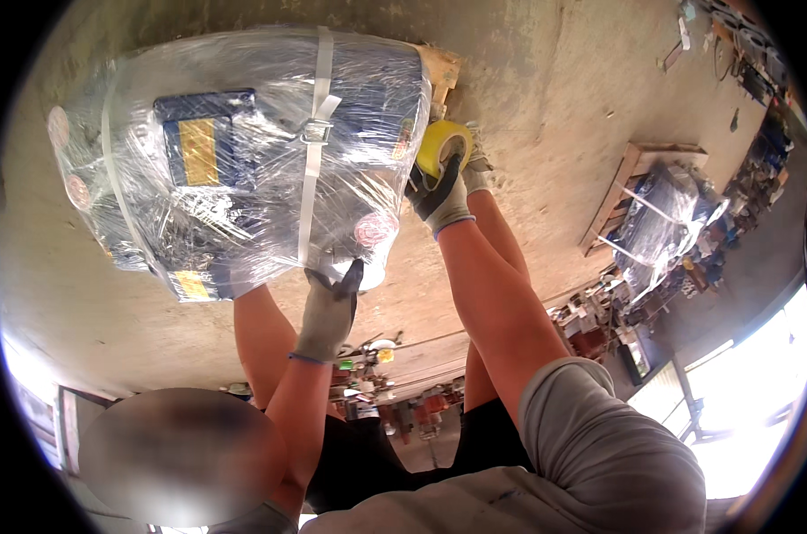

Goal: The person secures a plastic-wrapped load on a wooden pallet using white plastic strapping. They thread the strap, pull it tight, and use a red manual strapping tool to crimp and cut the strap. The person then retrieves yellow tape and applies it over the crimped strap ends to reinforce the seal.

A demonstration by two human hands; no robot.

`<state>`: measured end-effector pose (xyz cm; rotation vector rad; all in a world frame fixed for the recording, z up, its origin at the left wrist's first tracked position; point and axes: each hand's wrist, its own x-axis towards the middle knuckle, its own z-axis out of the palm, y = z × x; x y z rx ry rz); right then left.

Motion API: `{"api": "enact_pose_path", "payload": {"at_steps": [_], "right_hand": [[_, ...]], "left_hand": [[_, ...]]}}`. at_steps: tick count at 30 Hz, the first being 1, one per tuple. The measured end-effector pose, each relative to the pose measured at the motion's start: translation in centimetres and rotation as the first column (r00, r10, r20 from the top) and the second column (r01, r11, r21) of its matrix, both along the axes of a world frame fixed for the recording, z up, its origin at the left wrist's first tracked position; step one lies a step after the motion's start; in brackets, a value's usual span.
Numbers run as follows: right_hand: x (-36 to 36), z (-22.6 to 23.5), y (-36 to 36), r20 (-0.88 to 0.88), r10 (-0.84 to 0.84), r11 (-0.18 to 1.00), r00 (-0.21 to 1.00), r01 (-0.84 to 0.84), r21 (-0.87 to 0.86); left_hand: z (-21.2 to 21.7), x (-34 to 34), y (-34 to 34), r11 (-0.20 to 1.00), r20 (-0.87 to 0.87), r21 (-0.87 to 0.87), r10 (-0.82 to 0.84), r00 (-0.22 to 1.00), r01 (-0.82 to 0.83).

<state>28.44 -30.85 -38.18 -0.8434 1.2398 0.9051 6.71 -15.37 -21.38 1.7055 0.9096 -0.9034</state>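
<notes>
A large bundle in clear plastic film [270, 116] lies in front of me, with dark blue and yellow parts showing through. A white strap [310, 200] with a metal buckle [315, 132] runs over its right part. At its near edge is my left hand [328, 311], in a pale glove with dark-coated fingers. The thumb stands apart from the other fingers, which rest against the film by the strap and are partly hidden. My right hand [443, 194], gloved alike, grips a yellow roll of tape [442, 149] beside the bundle's right end.
Wood [441, 71] juts from under the bundle's right end. To the right, another film-wrapped, strapped load [661, 218] sits by a wooden pallet [630, 169]. Assorted parts [759, 151] line the floor's far-right edge, and more clutter [421, 405] lies beyond my legs.
</notes>
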Motion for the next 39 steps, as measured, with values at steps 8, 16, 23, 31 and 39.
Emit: {"api": "enact_pose_path", "payload": {"at_steps": [8,16,23,31,39], "right_hand": [[1.5,-0.9,-0.6,-0.005,-0.085,0.995,0.996,0.085,0.045],[5.8,-3.2,-1.1,0.21,-0.031,0.999,0.977,0.029,0.014],[14.9,-3.9,0.3,0.431,0.732,0.68,0.528,-0.529,-0.507],[17.6,-6.6,2.2,0.461,0.885,0.38,0.072,-0.683,-0.623],[19.2,-7.1,7.6,0.22,-0.083,0.96,0.972,0.018,0.281]], "left_hand": [[8.0,18.2,7.1,0.98,0.437,0.193,-0.046,0.898,-0.044],[-6.4,35.8,3.2,0.435,0.015,0.479,-0.872,0.489,0.762],[-13.9,39.1,4.0,0.566,0.137,-0.018,-0.815,0.562,0.824],[-16.1,40.9,7.5,0.508,0.261,0.355,-0.86,0.439,0.785],[-15.2,42.5,8.7,0.709,0.329,0.397,-0.703,0.63,0.583]]}}
